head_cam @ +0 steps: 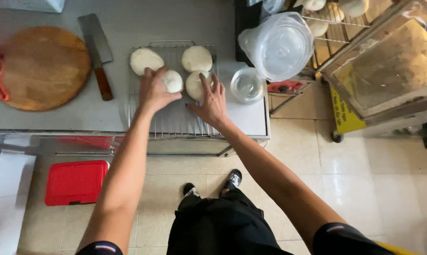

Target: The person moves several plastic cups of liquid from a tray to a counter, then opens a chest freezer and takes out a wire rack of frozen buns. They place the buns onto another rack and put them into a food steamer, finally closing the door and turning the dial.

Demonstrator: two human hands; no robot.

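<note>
Left hand (153,89): curled around a small white bun (173,81), fingers clasped on its near side, holding it over the middle of the wire rack (175,120).
Right hand (211,100): fingers spread and laid flat on another bun (197,85); it touches the dough from above, not clenched, so whether it actually grips is unclear.
Wire rack: sits on the steel counter (53,120) close to its front edge, toward the counter's right end.
Other buns: a flat oval one (146,60) at the rack's far left corner, a round one (197,58) at the far right corner, both apart from the hands.
Near half of the rack: bare wires only.
Cleaver (98,52): lies on the counter just left of the rack, wooden handle toward the front edge.
Round wooden board (42,67): at the counter's left end, beside the cleaver.
Clear lidded tub (247,85): at the counter's right edge, just beside the rack.
Red lid (75,182): on the floor below the counter's front edge.
</note>
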